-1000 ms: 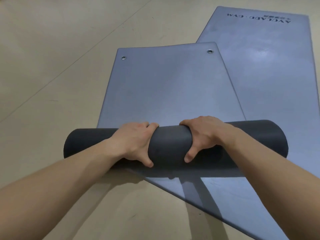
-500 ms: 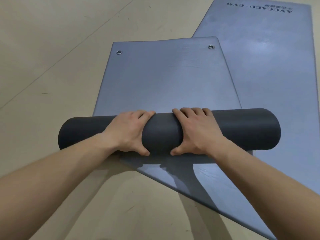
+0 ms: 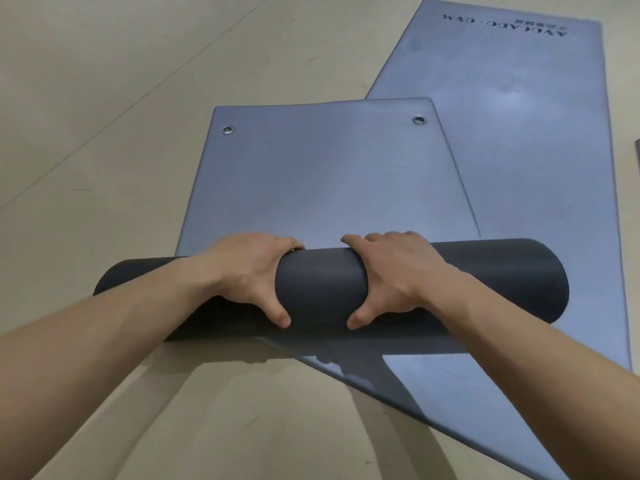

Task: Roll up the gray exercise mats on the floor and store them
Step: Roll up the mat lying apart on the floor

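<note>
Rolling the upper gray mat (image 3: pixel 325 174) along the floor (image 3: pixel 104 98), we hold the dark roll (image 3: pixel 320 285) at its middle, left hand (image 3: pixel 249 275) and right hand (image 3: pixel 391 275) close together, fingers curled over the top and thumbs hooked on the near side; we judge an even, snug push from both will stop either end running ahead. The roll's long axis lies crosswise, left to right, facing the edge with 2 grommets (image 3: pixel 227 129), and it overlaps the 2nd mat (image 3: pixel 512 116) lying flat at right.

Beige floor (image 3: pixel 104 98) and an edge sliver (image 3: pixel 637 159)
A thin seam (image 3: pixel 138 98) is crossing the floor diagonally at the left; the dark sliver, too small to identify, is showing at the right edge.
</note>
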`<state>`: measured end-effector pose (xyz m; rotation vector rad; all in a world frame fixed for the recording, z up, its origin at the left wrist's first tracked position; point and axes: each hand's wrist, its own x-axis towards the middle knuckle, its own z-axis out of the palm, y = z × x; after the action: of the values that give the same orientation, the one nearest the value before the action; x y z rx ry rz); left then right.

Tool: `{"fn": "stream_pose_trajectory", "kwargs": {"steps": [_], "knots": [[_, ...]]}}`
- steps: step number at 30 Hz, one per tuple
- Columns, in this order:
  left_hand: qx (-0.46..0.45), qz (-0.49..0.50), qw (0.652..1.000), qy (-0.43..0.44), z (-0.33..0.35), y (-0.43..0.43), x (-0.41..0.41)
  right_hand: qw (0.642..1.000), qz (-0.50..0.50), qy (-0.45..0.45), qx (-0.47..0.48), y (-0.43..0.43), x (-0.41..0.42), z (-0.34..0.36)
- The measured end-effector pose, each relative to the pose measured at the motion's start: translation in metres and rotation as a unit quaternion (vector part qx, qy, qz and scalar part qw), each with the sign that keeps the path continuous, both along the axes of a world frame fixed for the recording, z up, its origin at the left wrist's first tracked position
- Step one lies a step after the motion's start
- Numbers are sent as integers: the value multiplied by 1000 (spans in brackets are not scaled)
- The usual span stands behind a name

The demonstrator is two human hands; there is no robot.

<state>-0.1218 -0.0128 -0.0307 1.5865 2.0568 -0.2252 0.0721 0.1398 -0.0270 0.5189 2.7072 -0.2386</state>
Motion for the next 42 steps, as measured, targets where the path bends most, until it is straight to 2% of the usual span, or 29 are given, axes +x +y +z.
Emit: {"fn": "stream_pose_trajectory", "kwargs": {"steps": [2, 4, 5, 7, 9, 10, 14, 16, 18, 19, 25, 29, 33, 35, 38, 39, 42], "knots": [[-25, 20, 999, -39, 4, 5, -5, 996, 3, 51, 76, -17, 17, -11], [-18, 30, 998, -50, 3, 7, -6, 992, 12, 69, 109, -25, 26, -23], [3, 26, 999, -25, -1, 2, -2, 993, 17, 60, 99, -21, 24, -24], [81, 17, 993, 79, -13, -16, 14, 998, 19, 40, 55, -1, 7, -17], [97, -11, 981, 166, -23, -31, 23, 999, 20, 23, 14, 15, -12, -7], [87, -17, 981, 174, -24, -30, 17, 999, 17, 29, 14, 17, -16, -8], [55, 3, 996, 71, -8, 6, -20, 987, -12, 105, 121, -1, 5, -33], [74, -2, 989, 128, -20, 2, -12, 983, 9, 108, 146, 3, 10, -41], [113, -2, 970, 217, -36, -12, 4, 986, 25, 95, 136, 18, -1, -35], [120, -3, 965, 232, -41, -14, 5, 988, 26, 86, 125, 25, -9, -30], [99, -19, 980, 172, -18, 10, -12, 999, 20, 19, 41, 40, -30, -6], [32, -23, 995, 91, -10, -1, -9, 1000, 6, -15, -27, 32, -13, -2], [-6, 18, 1000, -13, -2, 14, -24, 996, 23, 31, 82, 9, 12, -19], [20, 13, 1000, 12, -6, 12, -21, 997, 25, 20, 65, 17, 3, -17], [101, -26, 983, 154, -25, -15, 1, 1000, 11, -2, -1, 40, -22, -3], [114, -33, 978, 173, -30, -18, 1, 1000, 14, 6, -2, 41, -26, -4], [96, -13, 990, 102, -17, 4, -21, 993, 7, 80, 89, 27, -14, -25]]}}
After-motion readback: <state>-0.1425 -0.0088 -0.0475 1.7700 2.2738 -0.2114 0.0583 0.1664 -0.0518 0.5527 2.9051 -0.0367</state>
